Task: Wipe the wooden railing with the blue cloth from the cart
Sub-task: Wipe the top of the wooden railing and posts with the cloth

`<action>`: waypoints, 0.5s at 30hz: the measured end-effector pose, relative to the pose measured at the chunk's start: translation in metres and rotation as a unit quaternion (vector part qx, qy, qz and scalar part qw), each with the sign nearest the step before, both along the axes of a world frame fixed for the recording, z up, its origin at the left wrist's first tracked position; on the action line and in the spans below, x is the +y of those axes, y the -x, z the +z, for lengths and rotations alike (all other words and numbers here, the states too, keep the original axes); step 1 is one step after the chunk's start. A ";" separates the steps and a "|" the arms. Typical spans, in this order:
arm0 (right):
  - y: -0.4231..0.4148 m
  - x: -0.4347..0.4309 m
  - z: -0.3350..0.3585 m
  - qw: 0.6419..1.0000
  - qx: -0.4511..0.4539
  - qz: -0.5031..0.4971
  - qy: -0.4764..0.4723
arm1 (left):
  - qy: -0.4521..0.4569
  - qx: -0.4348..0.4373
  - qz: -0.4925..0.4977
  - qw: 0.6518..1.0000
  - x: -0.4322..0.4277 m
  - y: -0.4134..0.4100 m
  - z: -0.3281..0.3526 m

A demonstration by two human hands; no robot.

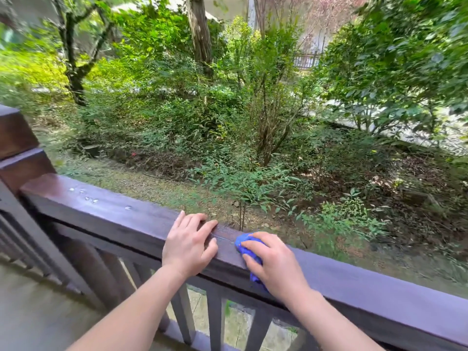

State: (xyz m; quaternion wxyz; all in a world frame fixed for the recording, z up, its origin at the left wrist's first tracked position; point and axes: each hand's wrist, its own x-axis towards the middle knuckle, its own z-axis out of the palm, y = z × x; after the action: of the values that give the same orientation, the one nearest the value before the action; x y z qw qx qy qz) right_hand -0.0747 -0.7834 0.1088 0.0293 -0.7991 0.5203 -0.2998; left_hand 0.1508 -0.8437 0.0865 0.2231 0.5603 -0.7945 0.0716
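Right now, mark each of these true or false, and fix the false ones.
1. The right hand presses the blue cloth on the railing. True.
2. The left hand holds a spray bottle. False: it lies flat on the rail, empty.
3. Water droplets sit on the rail to the left of both hands. True.
4. The cloth hangs from a baluster. False: it is on the top rail under the right hand's grip.
5. The cart stands beside the rail. False: no cart is in view.

The dark wooden railing [121, 214] carries water droplets [91, 199], a flat left hand [188, 245], and a right hand [276, 264] pressing a blue cloth [247, 243].
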 end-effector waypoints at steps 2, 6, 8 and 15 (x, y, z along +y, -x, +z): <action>-0.003 -0.015 0.006 0.998 -0.025 -0.055 -0.010 | -0.007 -0.009 0.002 1.000 0.000 0.001 0.003; -0.042 -0.010 -0.002 0.999 0.007 0.035 0.004 | -0.027 -0.015 -0.006 0.999 0.001 0.000 0.004; -0.040 -0.018 -0.001 0.997 0.023 0.079 0.009 | -0.028 0.003 -0.028 0.999 0.001 -0.004 0.005; -0.074 -0.032 -0.002 0.999 0.024 0.034 0.005 | -0.002 0.014 -0.038 0.999 -0.024 -0.071 0.018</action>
State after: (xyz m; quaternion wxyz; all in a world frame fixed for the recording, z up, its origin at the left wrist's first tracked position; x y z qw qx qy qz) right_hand -0.0005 -0.8158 0.1068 0.0232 -0.8234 0.4919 -0.2821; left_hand 0.2223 -0.8676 0.1043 0.2352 0.5313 -0.8121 0.0537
